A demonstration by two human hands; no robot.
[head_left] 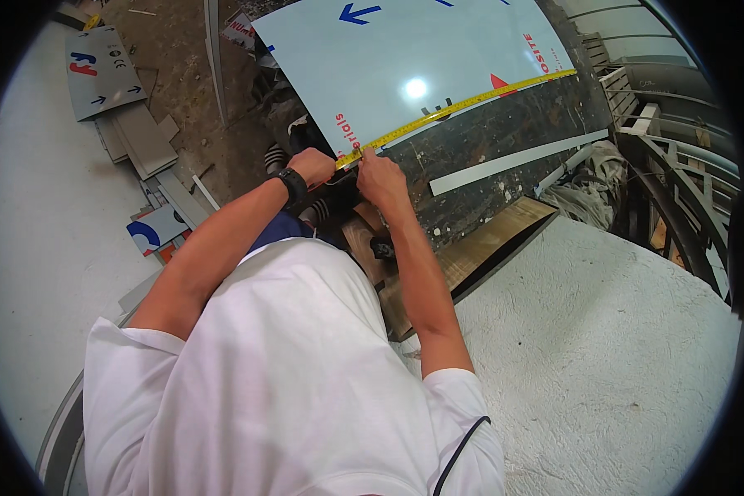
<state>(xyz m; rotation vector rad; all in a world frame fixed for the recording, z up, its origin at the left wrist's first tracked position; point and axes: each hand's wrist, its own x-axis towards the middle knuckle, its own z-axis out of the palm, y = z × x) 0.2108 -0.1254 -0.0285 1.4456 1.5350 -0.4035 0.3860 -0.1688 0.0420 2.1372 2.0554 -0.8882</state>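
Note:
A yellow tape measure (463, 106) is stretched along the near edge of a pale, film-covered panel (422, 58) that bears blue arrows and red print. My left hand (312, 168), with a black watch on its wrist, is closed around the tape's near-left end at the panel's corner. Just right of it, my right hand (382, 178) is closed at the same edge, its fingertips against the tape. Something thin and dark shows at those fingertips, too small to name. The tape's far end reaches the panel's right corner.
Under the panel is a dark, paint-spotted table (488, 149) carrying a narrow pale strip (517, 163). A wooden board (496, 240) lies along its near side. Panel offcuts (136, 136) are piled at the left. Crumpled sheeting (591, 186) and curved metal frames (678, 207) stand at the right.

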